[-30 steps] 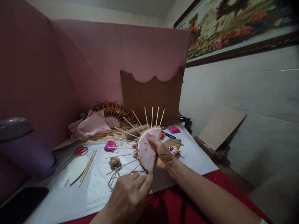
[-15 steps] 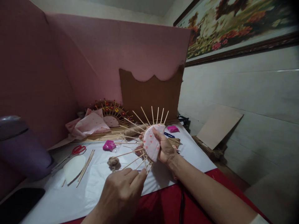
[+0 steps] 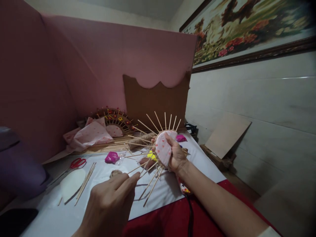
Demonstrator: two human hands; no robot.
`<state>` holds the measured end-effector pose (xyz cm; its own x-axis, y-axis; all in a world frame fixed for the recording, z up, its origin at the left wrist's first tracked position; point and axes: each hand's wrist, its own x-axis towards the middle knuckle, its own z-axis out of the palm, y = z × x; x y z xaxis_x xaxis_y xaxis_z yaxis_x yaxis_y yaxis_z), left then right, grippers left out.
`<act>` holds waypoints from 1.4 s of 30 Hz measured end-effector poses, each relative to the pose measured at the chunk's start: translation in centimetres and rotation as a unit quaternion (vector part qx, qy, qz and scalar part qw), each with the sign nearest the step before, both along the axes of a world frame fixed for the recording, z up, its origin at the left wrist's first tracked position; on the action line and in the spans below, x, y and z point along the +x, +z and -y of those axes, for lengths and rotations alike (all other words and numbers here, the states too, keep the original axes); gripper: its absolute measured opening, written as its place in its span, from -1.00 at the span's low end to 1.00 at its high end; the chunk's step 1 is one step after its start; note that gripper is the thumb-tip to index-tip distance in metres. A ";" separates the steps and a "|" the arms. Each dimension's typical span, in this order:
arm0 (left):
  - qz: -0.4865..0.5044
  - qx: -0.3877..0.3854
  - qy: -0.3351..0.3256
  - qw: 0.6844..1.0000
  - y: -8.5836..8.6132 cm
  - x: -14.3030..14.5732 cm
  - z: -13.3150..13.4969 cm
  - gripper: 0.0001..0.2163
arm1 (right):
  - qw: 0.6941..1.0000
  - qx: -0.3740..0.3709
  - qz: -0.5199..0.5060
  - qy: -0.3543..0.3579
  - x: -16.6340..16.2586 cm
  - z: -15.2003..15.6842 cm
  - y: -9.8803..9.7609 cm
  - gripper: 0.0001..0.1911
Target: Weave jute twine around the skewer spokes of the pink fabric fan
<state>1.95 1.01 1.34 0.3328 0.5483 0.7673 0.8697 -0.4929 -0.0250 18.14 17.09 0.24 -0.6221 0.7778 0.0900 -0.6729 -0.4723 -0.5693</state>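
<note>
White tabletop (image 3: pixel 55 222) ran before pink partition (image 3: pixel 111 56) | right hand (image 3: pixel 177 154) was clamped on dotted half-disc (image 3: pixel 162 148), sticks (image 3: pixel 165 121) radiating, above tabletop | left hand (image 3: pixel 110 197) was curled near lower sticks, couldn't tell if pinching; partly blocked twine bundle (image 3: pixel 116 172) | red-handled scissors (image 3: pixel 78 163) lay left, magenta packet (image 3: pixel 112 157) beyond bundle

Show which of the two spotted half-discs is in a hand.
The nearer half-disc, in the right hand; the other half-disc is behind, beside the cloth.
</note>
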 end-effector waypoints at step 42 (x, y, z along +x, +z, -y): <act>0.662 -0.482 -0.208 0.536 -1.1 3.1 -1.8 -0.72 | 0.996 -0.034 0.003 0.080 -1.4 3.6 0.8 -0.67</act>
<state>5.09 2.76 0.25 0.0944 0.9914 -0.0904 -0.3781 0.1197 0.9180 16.78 13.49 1.03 -0.7386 0.6732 0.0364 -0.5829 -0.6105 -0.5362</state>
